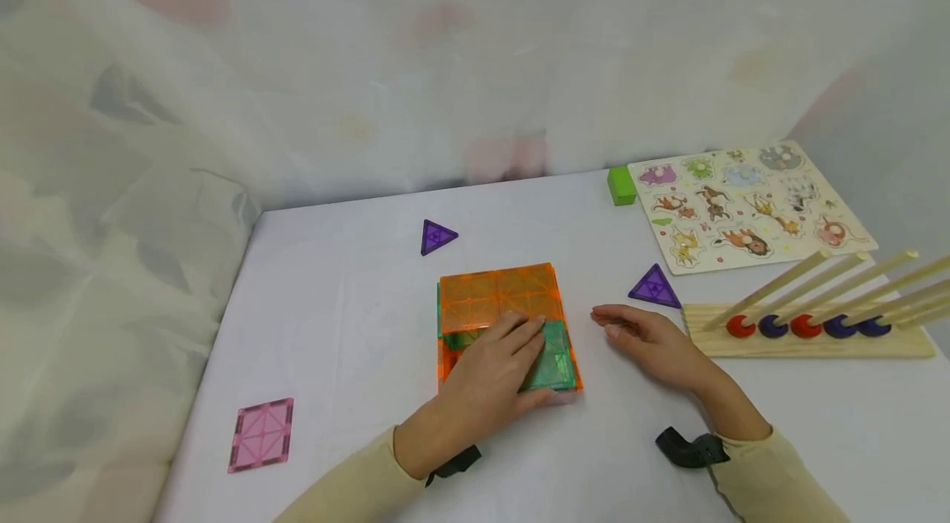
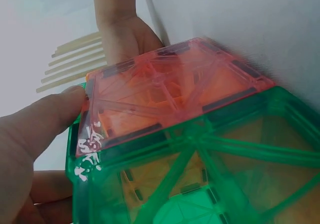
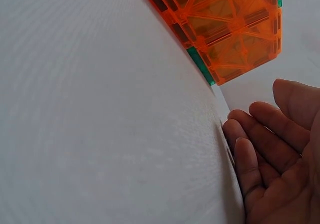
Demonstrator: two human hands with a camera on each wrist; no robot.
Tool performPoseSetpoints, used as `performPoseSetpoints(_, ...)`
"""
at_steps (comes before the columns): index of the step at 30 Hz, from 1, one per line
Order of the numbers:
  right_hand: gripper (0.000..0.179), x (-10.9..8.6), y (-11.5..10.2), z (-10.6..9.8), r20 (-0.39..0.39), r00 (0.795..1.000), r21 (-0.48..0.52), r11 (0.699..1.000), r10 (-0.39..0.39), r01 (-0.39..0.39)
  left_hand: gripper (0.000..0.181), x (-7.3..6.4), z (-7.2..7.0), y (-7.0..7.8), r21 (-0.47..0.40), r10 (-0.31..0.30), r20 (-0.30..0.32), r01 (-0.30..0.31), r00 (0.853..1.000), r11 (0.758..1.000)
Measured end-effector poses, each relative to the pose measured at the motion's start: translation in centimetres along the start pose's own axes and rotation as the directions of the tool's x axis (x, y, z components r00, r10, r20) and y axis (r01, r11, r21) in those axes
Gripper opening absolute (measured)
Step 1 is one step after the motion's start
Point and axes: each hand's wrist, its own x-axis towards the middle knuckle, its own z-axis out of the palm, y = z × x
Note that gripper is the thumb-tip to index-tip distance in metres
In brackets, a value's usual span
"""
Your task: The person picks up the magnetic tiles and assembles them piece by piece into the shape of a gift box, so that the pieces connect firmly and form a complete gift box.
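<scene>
A box of see-through magnetic tiles [image 1: 497, 292] stands on the white table, with orange tiles across the far part of its top. My left hand [image 1: 490, 387] rests over the near part, its fingers lying on a green tile [image 1: 557, 354] and its thumb along the near edge. The left wrist view shows the box's near side, a pink tile [image 2: 170, 84] beside a green one [image 2: 200, 149], with the thumb at the edge. To the right, my right hand [image 1: 660, 346] rests on the table apart from the box, fingers loosely bent and holding nothing.
Two purple triangle tiles [image 1: 436, 237] lie behind and right of the box. A pink square tile [image 1: 262, 435] is at the left. At the right are a green block [image 1: 622, 186], an animal puzzle board [image 1: 712, 251] and a wooden peg stand [image 1: 816, 346] with rings.
</scene>
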Motion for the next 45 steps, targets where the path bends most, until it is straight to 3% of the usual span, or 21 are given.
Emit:
performPoseSetpoints(5,0.038,0.2,-0.1,-0.1,0.006,1.000,0.000,1.000,0.005,-0.005,0.075,-0.5,-0.3,-0.4,-0.101,-0.027,-0.009,0.026,1.000,0.995)
performPoseSetpoints(9,0.038,0.2,-0.3,-0.1,0.011,1.000,-0.001,1.000,0.013,-0.013,0.076,-1.8,-1.4,-2.2,-0.283,-0.089,-0.105,0.056,0.991,0.957)
performPoseSetpoints(11,0.038,0.2,-0.3,-0.1,0.009,1.000,-0.004,1.000,0.021,-0.021,0.074,-3.0,-2.1,-3.9,-0.343,-0.161,-0.181,0.092,0.970,0.935)
performPoseSetpoints(13,0.037,0.1,-0.4,0.0,0.006,1.000,-0.005,1.000,0.027,-0.027,0.068,-4.6,-2.8,-5.8,-0.387,-0.266,-0.240,0.159,0.934,0.908)
performPoseSetpoints(15,0.037,0.0,-0.3,0.1,0.009,0.999,0.003,0.999,0.038,-0.038,0.061,-7.0,-3.3,-7.8,-0.389,-0.390,-0.248,0.277,0.887,0.878)
performPoseSetpoints(17,0.038,0.0,-0.4,0.2,0.019,0.999,0.012,0.999,0.045,-0.045,0.060,-10.1,-3.6,-9.7,-0.377,-0.520,-0.201,0.424,0.830,0.823)
performPoseSetpoints(19,0.038,-0.1,-0.5,0.4,0.030,0.998,0.022,0.998,0.051,-0.052,0.068,-13.6,-3.8,-11.4,-0.336,-0.642,-0.072,0.587,0.764,0.736)
performPoseSetpoints(22,0.038,-0.4,-0.4,0.7,0.035,0.998,0.028,0.998,0.051,-0.052,0.095,-19.0,-3.3,-13.5,-0.201,-0.755,0.175,0.774,0.632,0.601)
performPoseSetpoints(24,0.037,-0.5,-0.3,0.8,0.025,0.999,0.026,0.999,0.041,-0.041,0.112,-21.6,-2.7,-14.5,-0.117,-0.788,0.301,0.841,0.537,0.528)
performPoseSetpoints(25,0.037,-0.4,-0.2,0.8,0.020,0.999,0.022,0.999,0.032,-0.033,0.118,-22.6,-2.4,-14.9,-0.089,-0.798,0.337,0.860,0.500,0.502)
performPoseSetpoints(27,0.037,-0.4,-0.2,0.7,0.006,1.000,0.015,0.999,0.029,-0.029,0.124,-24.0,-1.7,-15.5,-0.064,-0.815,0.364,0.885,0.451,0.461)
performPoseSetpoints(29,0.037,-0.3,-0.2,0.5,-0.008,1.000,-0.001,1.000,0.029,-0.029,0.127,-24.4,-1.4,-15.7,-0.051,-0.831,0.383,0.907,0.404,0.417)
performPoseSetpoints(30,0.037,-0.3,-0.2,0.4,-0.013,0.999,-0.009,0.999,0.032,-0.032,0.127,-24.5,-1.3,-15.8,-0.046,-0.837,0.382,0.913,0.392,0.406)
performPoseSetpoints(32,0.037,-0.5,0.0,0.3,-0.022,0.999,-0.016,0.999,0.044,-0.044,0.122,-24.6,-1.0,-15.6,-0.041,-0.842,0.372,0.914,0.390,0.405)
performPoseSetpoints(36,0.038,-0.9,0.3,0.3,-0.025,0.999,-0.024,0.999,0.043,-0.043,0.106,-24.7,-0.5,-15.3,-0.032,-0.848,0.323,0.900,0.421,0.434)
performPoseSetpoints(38,0.038,-0.8,0.3,0.3,-0.023,0.999,-0.019,0.999,0.037,-0.037,0.098,-24.8,-0.4,-15.0,-0.020,-0.855,0.297,0.898,0.424,0.439)
performPoseSetpoints(41,0.038,-0.7,0.2,0.2,-0.017,0.999,-0.011,1.000,0.027,-0.027,0.088,-25.0,-0.3,-14.4,-0.018,-0.874,0.264,0.908,0.407,0.418)
performPoseSetpoints(45,0.038,-0.4,-0.1,0.1,-0.006,1.000,-0.007,1.000,0.019,-0.019,0.077,-24.9,-0.1,-13.5,-0.040,-0.895,0.256,0.929,0.366,0.368)
